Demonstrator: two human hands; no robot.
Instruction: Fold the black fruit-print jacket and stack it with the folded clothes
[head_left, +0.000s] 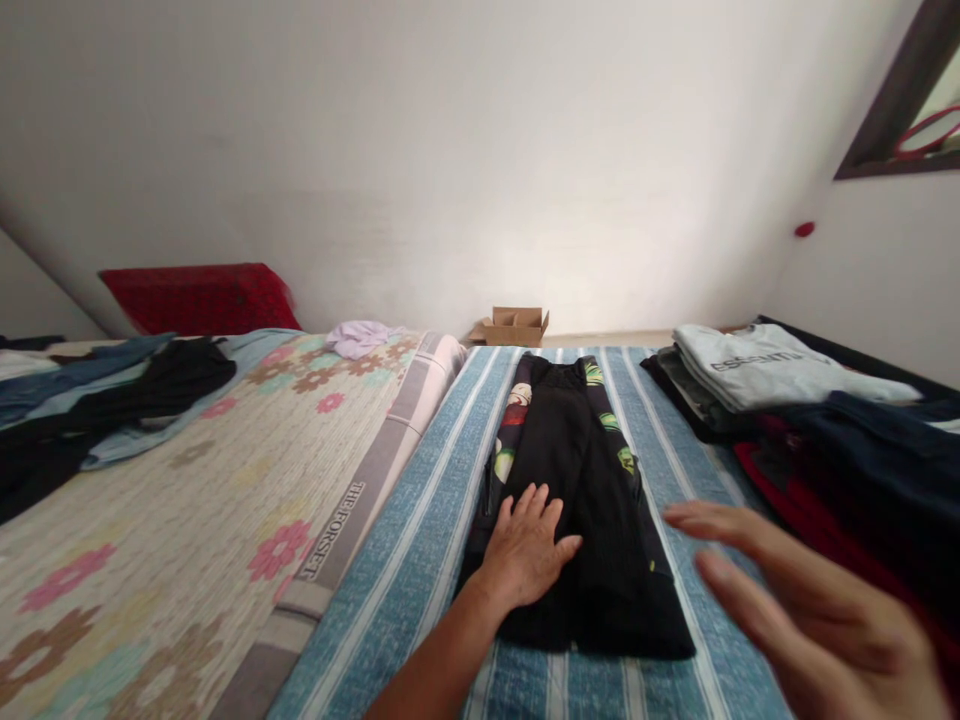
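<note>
Black garment (577,450) flat on the blue striped sheet (405,510). My left hand (523,550), open, palm down on it; right hand (817,610) open, empty, raised beside. Risk: sliding my pressing palm could ruck the cloth; a low right-hand swing could topple the folded stack (787,370).

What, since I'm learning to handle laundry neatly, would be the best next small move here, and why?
I'd probably bring the right hand down onto the right side of the black garment. The left hand already lies flat on it, steadying the left side, while the right hand appears raised beside it, fingers apart and holding nothing.
</note>
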